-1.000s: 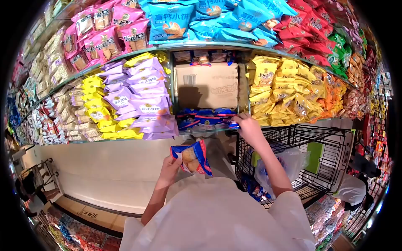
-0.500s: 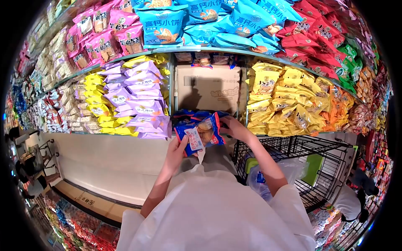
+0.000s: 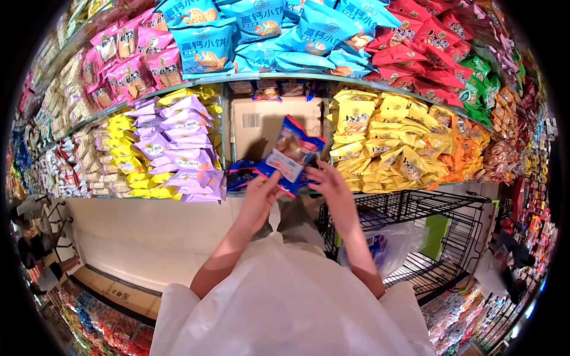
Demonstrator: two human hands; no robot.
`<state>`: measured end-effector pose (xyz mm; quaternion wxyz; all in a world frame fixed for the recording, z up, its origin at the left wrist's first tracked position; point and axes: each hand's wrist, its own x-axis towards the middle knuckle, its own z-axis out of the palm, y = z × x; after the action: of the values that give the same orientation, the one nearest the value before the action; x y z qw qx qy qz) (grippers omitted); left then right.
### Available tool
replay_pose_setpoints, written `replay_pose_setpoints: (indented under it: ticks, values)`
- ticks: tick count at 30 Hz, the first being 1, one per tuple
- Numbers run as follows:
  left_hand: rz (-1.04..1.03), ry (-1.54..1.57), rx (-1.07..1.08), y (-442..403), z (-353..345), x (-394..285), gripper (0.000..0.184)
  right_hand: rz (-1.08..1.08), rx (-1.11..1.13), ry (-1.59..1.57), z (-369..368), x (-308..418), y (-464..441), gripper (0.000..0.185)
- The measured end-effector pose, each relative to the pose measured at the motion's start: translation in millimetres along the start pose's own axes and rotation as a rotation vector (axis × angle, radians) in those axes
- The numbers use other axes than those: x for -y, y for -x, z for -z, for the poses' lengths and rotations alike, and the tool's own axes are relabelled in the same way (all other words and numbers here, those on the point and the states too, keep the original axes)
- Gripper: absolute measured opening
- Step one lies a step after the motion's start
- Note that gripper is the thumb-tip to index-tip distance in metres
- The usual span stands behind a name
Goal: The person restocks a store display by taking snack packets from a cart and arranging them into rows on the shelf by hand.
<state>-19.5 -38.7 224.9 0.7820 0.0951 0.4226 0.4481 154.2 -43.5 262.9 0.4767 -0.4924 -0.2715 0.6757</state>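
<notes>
A blue and red snack packet (image 3: 290, 155) with a clear window showing round biscuits is tilted in front of the shelf bin. My left hand (image 3: 261, 199) pinches its lower left edge. To the right of the packet is my right hand (image 3: 332, 190), fingers spread and slightly curled; it seems to hold nothing, though the fingertips come close to the packet's edge. Behind and below lie more dark blue packets (image 3: 242, 174) at the front of the bin, partly hidden. A cardboard box (image 3: 246, 118) fills the bin behind them.
Purple packets (image 3: 187, 142) are stacked left of the bin, yellow packets (image 3: 386, 136) right of it. Blue packets (image 3: 258, 24) and red packets (image 3: 415, 47) lie on the upper shelf. A black wire cart (image 3: 409, 207) holding a clear plastic bag (image 3: 392, 243) stands at my right.
The biscuit packet has risen and turned more upright, held by my left hand. My right hand has come away from the shelf edge and its fingers have spread. The view has shifted slightly.
</notes>
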Motion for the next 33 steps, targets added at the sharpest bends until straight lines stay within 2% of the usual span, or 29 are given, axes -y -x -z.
replay_pose_setpoints:
  ticks: [3,5,7,8,9,10,11,12,13,15,16,18,19,21,22,24,25,27,29,33]
  values:
    - [0.081,-0.048,-0.019,11,-20,12,0.021,-0.023,-0.105,0.052,-22,-26,0,0.046]
    - [0.139,-0.081,0.167,11,-13,25,0.02,-0.064,-0.179,0.034,-17,-23,-1,0.041]
    - [0.118,-0.183,0.189,7,-5,25,0.019,0.116,-0.341,0.377,-10,-12,-1,0.034]
    - [-0.054,-0.492,0.107,0,6,31,0.019,0.22,-0.412,0.432,-11,-4,1,0.031]
    - [-0.229,-0.795,0.02,-6,12,34,0.018,0.251,-0.457,0.629,0,-3,0,0.034]
    - [-0.353,-0.967,-0.003,-12,5,24,0.019,0.225,-0.443,0.773,-1,9,0,0.036]
    - [-0.348,-0.955,-0.006,-25,3,24,0.019,0.197,-0.427,0.917,-2,21,0,0.038]
    - [-0.465,-1.275,0.034,-43,0,29,0.02,0.355,-0.418,1.066,8,12,-9,0.041]
    - [-0.584,-1.595,0.074,-60,-2,35,0.022,0.35,-0.396,1.116,0,17,-16,0.042]
    - [-0.494,-1.883,0.336,-98,6,64,0.037,0.289,-0.32,1.204,-8,18,-35,0.044]
    - [-0.492,-1.873,0.328,-106,13,80,0.037,0.329,-0.222,1.38,-8,15,-47,0.045]
    - [-0.329,-2.192,0.438,-117,23,100,0.05,0.363,-0.044,1.744,0,-2,-75,0.049]
    - [-0.329,-2.183,0.431,-117,22,97,0.05,0.364,-0.036,1.751,4,-13,-88,0.049]
    - [-0.024,-2.134,0.509,-113,20,79,0.057,0.356,0.192,2.155,9,-36,-109,0.037]
    - [0.024,-2.105,0.51,-110,22,75,0.06,0.356,0.2,2.156,11,-48,-115,0.037]
    - [0.044,-2.101,0.494,-105,22,67,0.06,0.188,0.424,2.434,5,-65,-125,0.018]
    - [0.058,-2.1,0.486,-103,22,62,0.061,0.196,0.426,2.433,-1,-70,-128,0.018]
    - [0.069,-2.114,0.489,-102,23,60,0.06,-0.009,0.62,2.645,-13,-82,-127,0.01]
    - [0.11,-2.094,0.497,-105,26,62,0.053,-0.015,0.559,2.669,-13,-100,-131,0.011]
    - [0.033,-2.112,0.464,-105,36,70,0.052,-0.205,0.64,2.783,-11,-115,-142,0.013]
